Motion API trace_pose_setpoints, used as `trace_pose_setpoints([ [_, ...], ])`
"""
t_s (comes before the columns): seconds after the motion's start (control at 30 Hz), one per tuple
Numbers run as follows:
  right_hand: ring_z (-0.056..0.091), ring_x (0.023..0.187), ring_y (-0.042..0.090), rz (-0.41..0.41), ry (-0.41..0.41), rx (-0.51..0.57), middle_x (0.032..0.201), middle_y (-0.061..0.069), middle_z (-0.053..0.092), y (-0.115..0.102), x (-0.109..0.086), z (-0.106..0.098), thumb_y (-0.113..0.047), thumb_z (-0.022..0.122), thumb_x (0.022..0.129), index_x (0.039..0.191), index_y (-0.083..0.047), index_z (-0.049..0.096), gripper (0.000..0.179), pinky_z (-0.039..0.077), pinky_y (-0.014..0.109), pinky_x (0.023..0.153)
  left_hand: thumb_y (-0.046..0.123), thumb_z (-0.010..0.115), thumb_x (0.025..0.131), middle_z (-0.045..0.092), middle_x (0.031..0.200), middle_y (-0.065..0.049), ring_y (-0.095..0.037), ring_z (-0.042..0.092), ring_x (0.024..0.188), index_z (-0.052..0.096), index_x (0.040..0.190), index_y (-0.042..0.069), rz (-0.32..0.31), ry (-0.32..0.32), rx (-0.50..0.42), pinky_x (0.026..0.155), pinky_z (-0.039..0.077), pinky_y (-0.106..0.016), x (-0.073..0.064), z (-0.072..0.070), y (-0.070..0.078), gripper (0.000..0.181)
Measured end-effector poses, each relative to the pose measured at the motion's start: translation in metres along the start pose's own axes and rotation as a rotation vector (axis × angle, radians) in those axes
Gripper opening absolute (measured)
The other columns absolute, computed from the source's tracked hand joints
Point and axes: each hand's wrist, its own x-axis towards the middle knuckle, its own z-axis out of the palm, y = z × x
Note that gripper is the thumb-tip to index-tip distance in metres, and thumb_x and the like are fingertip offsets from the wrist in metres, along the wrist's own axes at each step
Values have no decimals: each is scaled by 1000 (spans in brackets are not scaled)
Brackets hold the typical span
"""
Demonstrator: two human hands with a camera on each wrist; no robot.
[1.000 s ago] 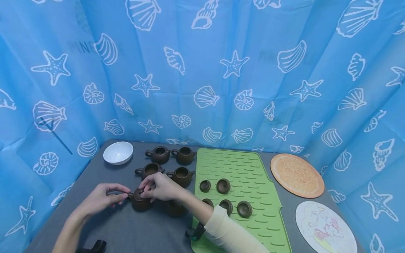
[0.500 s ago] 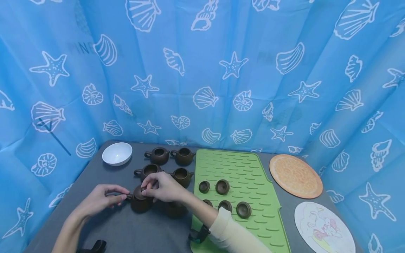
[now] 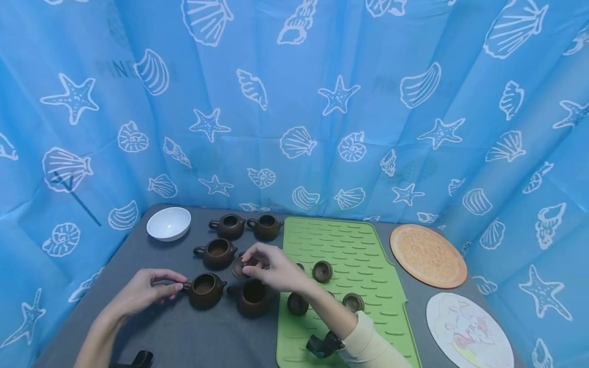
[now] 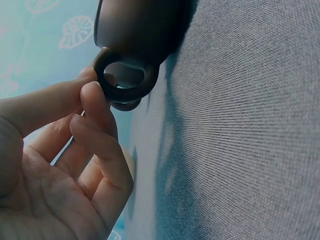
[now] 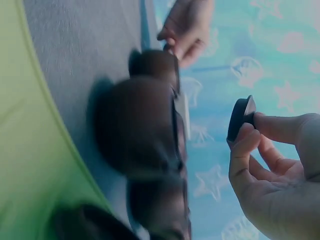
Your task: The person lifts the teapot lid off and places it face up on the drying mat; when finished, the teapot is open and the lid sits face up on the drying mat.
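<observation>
My left hand pinches the looped handle of a small dark brown teapot that stands on the grey cloth, its top uncovered. In my right hand a round dark teapot lid is pinched by its knob between thumb and fingers. This lid hangs in the air to the right of the held teapot, its disc tilted. A second uncovered teapot stands just right of the first, below the right hand. Behind it, another teapot is mostly hidden by the right hand.
Farther back are more lidless teapots. Right of them lies a green ridged mat bearing several lids, some behind the right arm. A white bowl sits back left; two round mats lie at the right.
My right hand has lifted the lid off the teapot and carried it rightward, so the teapot's opening now shows. My left hand still pinches the handle.
</observation>
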Motion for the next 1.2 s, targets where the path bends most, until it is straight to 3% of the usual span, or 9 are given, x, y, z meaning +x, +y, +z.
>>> trace_pose_setpoints([
  [0.07, 63, 74, 7, 12, 14, 5, 110, 19, 71, 1, -9, -12, -13, 68, 107, 124, -6, 65, 18, 51, 19, 64, 30, 74, 103, 79, 108, -9, -20, 72, 90, 73, 133, 1, -5, 3, 1, 73, 62, -34, 0, 0, 0, 41],
  [0.2, 68, 76, 11, 36, 30, 29, 128, 27, 68, 2, -27, -36, -7, 60, 109, 142, -5, 58, 33, 61, 29, 66, 30, 74, 103, 78, 110, -10, -20, 72, 91, 73, 133, 1, -6, -1, 2, 73, 62, -34, 1, -1, -1, 42],
  [0.3, 74, 83, 25, 51, 17, 52, 145, 31, 61, 6, -40, -54, -2, 54, 110, 156, -8, 51, 46, 68, 46, 72, 30, 74, 103, 78, 112, -10, -20, 72, 92, 73, 134, 1, -11, -3, 1, 74, 62, -34, 1, -1, -1, 42],
  [0.4, 77, 91, 40, 69, 9, 70, 150, 32, 58, 11, -53, -70, 0, 50, 110, 159, -6, 50, 49, 69, 52, 81, 30, 74, 103, 78, 113, -10, -21, 72, 93, 73, 134, 2, -21, -5, -4, 75, 62, -35, 2, -2, -2, 42],
  [0.6, 80, 101, 35, 90, 43, 83, 156, 31, 54, 25, -78, -100, -6, 54, 112, 155, 1, 53, 43, 69, 47, 92, 29, 73, 103, 77, 117, -9, -22, 72, 96, 72, 134, 3, -40, -8, -10, 77, 62, -36, 3, -3, -1, 41],
  [0.8, 66, 128, 55, 109, 112, 69, 152, 34, 53, 46, -98, -121, -11, 72, 105, 148, 0, 55, 48, 68, 34, 94, 28, 73, 103, 77, 119, -11, -23, 72, 96, 72, 134, 2, -34, -14, -5, 77, 62, -36, 2, -4, 0, 40],
  [0.93, 70, 122, 53, 139, 145, 27, 148, 39, 54, 59, -111, -134, -4, 72, 103, 149, 5, 51, 52, 69, 44, 91, 27, 73, 103, 78, 119, -10, -22, 72, 96, 72, 134, 2, -31, -8, 4, 76, 62, -35, 1, -4, 0, 40],
  [1.0, 75, 111, 52, 172, 142, 30, 148, 41, 53, 65, -117, -139, -1, 69, 104, 152, 8, 47, 54, 69, 49, 90, 26, 73, 103, 78, 118, -10, -22, 72, 95, 73, 133, 2, -34, -4, 10, 75, 62, -35, 1, -4, 1, 39],
  [1.2, 79, 103, 45, 252, 112, 26, 150, 44, 50, 78, -129, -146, 2, 69, 103, 153, 16, 44, 58, 70, 44, 88, 27, 74, 103, 78, 114, -9, -22, 71, 94, 73, 132, 3, -26, -3, 29, 73, 61, -34, 1, -3, 2, 38],
])
